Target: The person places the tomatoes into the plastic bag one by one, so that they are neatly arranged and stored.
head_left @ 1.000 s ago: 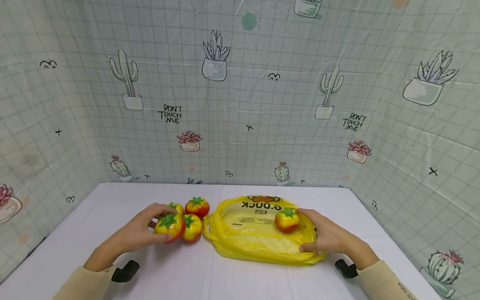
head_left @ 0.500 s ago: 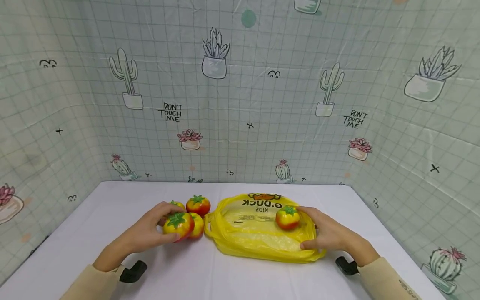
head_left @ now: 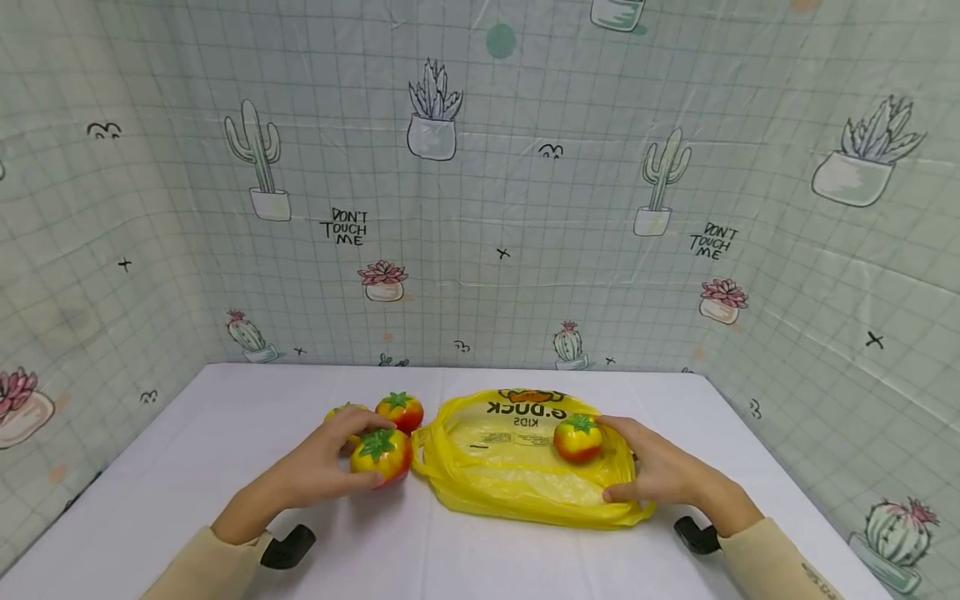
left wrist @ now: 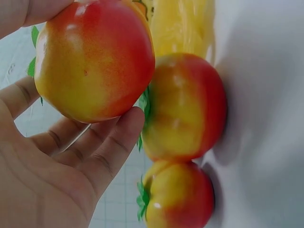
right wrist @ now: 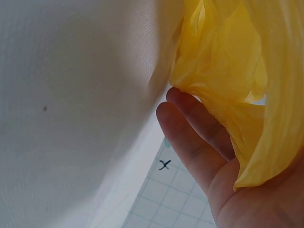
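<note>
My left hand holds a yellow-and-red toy tomato with a green leafy top, thumb in front and fingers behind. In the left wrist view this held tomato overlaps a second tomato, with a third tomato below. My right hand grips the right end of a yellow plastic bag, thumb on its front edge. Another toy tomato lies within the bag's open mouth, by the index finger. In the right wrist view, two fingers extend past the bag's crumpled film.
A tomato sits at the back beside the bag, and a partly covered tomato shows behind my left hand. The table's white cloth ends at a patterned curtain on the back and sides.
My left hand has moved right with its tomato, now overlapping the neighbouring one and closer to the bag. My right hand has stayed at the bag's right end.
</note>
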A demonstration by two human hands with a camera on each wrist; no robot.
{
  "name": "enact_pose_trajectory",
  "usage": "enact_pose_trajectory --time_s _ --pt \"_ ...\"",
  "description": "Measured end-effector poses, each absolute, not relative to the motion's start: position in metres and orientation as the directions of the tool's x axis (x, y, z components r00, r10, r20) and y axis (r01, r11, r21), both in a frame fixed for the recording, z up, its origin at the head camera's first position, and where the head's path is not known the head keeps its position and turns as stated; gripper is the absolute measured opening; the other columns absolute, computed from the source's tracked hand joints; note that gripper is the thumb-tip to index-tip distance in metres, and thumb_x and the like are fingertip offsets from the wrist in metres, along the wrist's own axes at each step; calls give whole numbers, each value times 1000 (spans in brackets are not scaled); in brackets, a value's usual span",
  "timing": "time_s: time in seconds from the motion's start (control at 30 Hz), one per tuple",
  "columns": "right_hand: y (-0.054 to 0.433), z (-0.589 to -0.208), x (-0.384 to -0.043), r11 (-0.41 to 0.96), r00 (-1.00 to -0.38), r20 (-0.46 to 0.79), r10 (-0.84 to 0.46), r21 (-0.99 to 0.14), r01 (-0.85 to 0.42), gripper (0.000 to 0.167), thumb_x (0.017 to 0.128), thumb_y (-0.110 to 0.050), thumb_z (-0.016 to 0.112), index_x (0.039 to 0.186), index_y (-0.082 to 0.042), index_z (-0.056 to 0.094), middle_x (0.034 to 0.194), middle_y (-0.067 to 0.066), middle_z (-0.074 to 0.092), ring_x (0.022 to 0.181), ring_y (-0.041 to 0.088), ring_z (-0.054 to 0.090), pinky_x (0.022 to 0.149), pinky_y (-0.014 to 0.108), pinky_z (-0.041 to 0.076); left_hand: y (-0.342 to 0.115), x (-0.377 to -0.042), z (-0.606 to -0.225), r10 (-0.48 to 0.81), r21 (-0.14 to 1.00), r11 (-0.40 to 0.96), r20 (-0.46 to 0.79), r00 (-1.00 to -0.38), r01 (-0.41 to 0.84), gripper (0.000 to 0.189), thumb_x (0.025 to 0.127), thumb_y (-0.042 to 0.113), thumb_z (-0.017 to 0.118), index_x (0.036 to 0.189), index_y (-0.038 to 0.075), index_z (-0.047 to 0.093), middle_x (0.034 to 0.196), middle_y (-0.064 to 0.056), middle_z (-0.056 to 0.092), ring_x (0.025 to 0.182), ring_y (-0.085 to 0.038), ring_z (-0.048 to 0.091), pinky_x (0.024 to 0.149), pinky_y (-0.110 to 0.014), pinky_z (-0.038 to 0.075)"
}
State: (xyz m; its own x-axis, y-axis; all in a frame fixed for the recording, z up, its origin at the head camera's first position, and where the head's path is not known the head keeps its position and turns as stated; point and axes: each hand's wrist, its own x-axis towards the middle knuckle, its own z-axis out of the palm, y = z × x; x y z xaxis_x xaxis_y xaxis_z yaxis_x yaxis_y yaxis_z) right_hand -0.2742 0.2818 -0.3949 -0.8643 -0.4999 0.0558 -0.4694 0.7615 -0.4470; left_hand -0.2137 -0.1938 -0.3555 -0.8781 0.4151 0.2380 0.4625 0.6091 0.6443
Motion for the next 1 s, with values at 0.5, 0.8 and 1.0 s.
enact_pose_trajectory --time_s 0.5,0.8,1.0 --pt "281 -393 -274 764 -863 53 -502 -441 -472 95 68 -48 80 145 -16 35 145 8 39 131 32 39 103 58 33 -163 -224 -357 481 639 580 232 -846 505 49 77 36 76 122 28 57 127 2 51 120 -27 43 96 -55 39" --pt "281 -394 -273 762 -865 57 -499 -446 -469 96 68 -49 80 145 -15 35 145 9 39 131 33 39 102 59 33 -144 -230 -359 518 659 540 229 -824 523 49 77 32 77 121 32 56 119 10 48 106 -14 48 93 -41 44" --pt "281 -393 -273 770 -869 52 -492 -441 -462 96 67 -48 81 146 -16 34 145 7 39 131 31 40 103 57 33 -135 -233 -361 531 674 526 215 -820 518 49 77 32 77 122 33 56 116 13 48 104 -11 49 92 -38 45"
